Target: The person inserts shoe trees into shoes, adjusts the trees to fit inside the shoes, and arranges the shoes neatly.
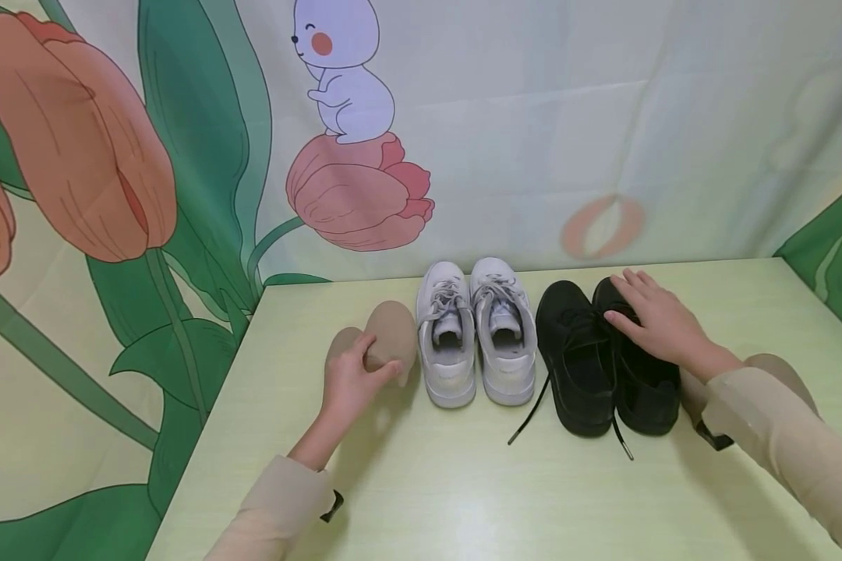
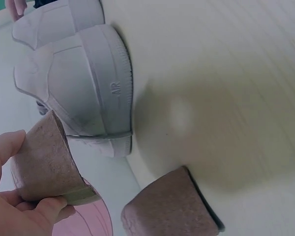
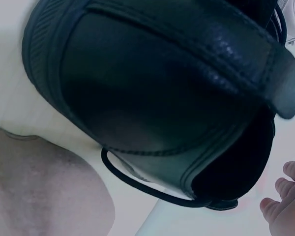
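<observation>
My left hand (image 1: 351,382) pinches the heel end of a tan slipper (image 1: 393,327), which is raised and tilted above the table. Its mate, a second tan slipper (image 2: 169,206), lies on the tabletop beside it. My right hand (image 1: 663,323) rests with fairly straight fingers over the toe of the right black lace-up shoe (image 1: 649,389). Close against that one stands the left black shoe (image 1: 582,382), a loose lace trailing forward. In the right wrist view the black shoe's heel fills the middle, with my fingertips at the lower right edge.
Two white sneakers (image 1: 449,382) stand side by side between the slippers and black shoes. Right of the black shoes, tan footwear (image 1: 782,370) is partly hidden by my right forearm. A printed curtain (image 1: 533,140) hangs behind the pale table (image 1: 463,483).
</observation>
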